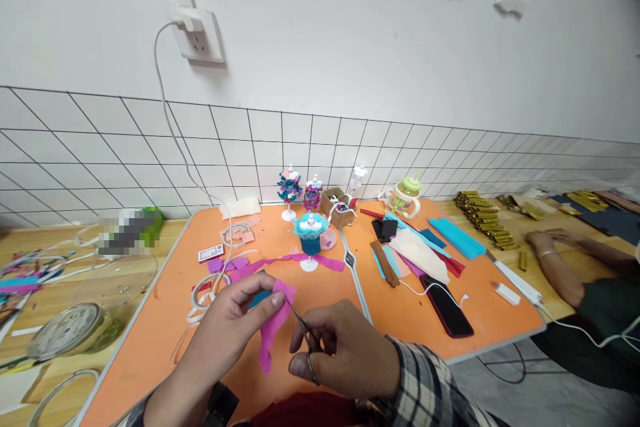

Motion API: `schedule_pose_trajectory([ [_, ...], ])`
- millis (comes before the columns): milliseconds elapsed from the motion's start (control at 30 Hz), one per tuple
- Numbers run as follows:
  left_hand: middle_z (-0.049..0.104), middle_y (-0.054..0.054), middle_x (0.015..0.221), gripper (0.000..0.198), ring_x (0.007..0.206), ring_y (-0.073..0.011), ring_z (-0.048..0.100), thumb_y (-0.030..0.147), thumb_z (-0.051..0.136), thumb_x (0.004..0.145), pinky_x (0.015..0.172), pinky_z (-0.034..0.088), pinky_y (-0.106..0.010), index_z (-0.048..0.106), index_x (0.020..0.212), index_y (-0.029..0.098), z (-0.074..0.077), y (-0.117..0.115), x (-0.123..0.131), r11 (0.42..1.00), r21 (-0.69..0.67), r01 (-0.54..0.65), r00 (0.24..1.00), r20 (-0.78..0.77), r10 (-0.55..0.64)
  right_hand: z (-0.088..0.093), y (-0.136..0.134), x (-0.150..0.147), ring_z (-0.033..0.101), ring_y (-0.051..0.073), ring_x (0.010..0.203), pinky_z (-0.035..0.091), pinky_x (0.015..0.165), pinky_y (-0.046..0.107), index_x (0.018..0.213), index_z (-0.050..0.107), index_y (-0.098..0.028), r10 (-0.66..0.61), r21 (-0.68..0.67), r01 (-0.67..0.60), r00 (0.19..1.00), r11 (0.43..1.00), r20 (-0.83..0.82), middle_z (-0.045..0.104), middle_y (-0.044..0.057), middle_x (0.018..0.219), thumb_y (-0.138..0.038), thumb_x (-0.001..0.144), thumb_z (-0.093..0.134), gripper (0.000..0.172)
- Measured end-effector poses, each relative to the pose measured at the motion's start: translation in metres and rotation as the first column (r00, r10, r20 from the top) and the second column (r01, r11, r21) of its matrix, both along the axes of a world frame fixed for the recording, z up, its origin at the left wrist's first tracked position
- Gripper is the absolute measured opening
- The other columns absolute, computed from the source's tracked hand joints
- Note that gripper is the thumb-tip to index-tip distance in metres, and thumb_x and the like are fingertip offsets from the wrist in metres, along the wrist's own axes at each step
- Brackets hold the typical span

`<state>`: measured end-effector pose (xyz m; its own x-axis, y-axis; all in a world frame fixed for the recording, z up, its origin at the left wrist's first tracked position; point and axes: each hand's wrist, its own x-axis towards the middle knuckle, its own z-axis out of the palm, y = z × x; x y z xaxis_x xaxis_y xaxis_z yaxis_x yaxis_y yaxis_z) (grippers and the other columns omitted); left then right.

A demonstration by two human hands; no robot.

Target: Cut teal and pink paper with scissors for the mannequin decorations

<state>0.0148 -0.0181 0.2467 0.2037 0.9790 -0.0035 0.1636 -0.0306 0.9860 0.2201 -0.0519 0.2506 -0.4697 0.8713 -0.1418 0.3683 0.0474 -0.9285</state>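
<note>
Pinching a magenta crepe-paper strip [269,339] in my left hand [234,312] over the orange table [325,293], scissors [304,329] gripped in my right hand [347,350]. Stuff looks super light, soft and easy to tear, so I'd hold it near the top, clear of the blades.

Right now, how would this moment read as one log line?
left hand: holds pink strip | right hand: holds scissors, tips at strip | beyond: dress form
</note>
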Motion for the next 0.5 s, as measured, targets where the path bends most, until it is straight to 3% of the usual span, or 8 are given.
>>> schedule_pose_trajectory([
  [167,0.072,-0.003,0.082,0.017,0.078,-0.0219,0.065,0.039,0.073,0.084,0.069,0.051,-0.028,0.076,0.082,0.023,-0.0009,-0.0011,-0.0004,0.998,0.060,0.029,0.998,-0.051,-0.026,-0.0007,-0.0006,-0.0001,0.037,0.006,0.048,0.028,0.049,0.021,0.083,0.076,-0.017,-0.006,0.013,0.006,1.000,1.000,-0.006,0.048,-0.008,0.054,-0.030,0.075,0.080,0.015],
  [500,0.067,-0.001,0.074,0.018,0.074,-0.0196,0.061,0.040,0.072,0.084,0.068,0.048,-0.027,0.075,0.081,0.022,-0.0020,-0.0013,0.0009,0.998,0.056,0.006,0.997,-0.072,-0.002,-0.0008,-0.0024,-0.0001,0.035,0.006,0.048,0.030,0.052,0.021,0.079,0.075,-0.017,-0.008,0.008,0.008,1.000,1.000,-0.019,0.045,-0.009,0.052,-0.023,0.078,0.075,0.006],
])
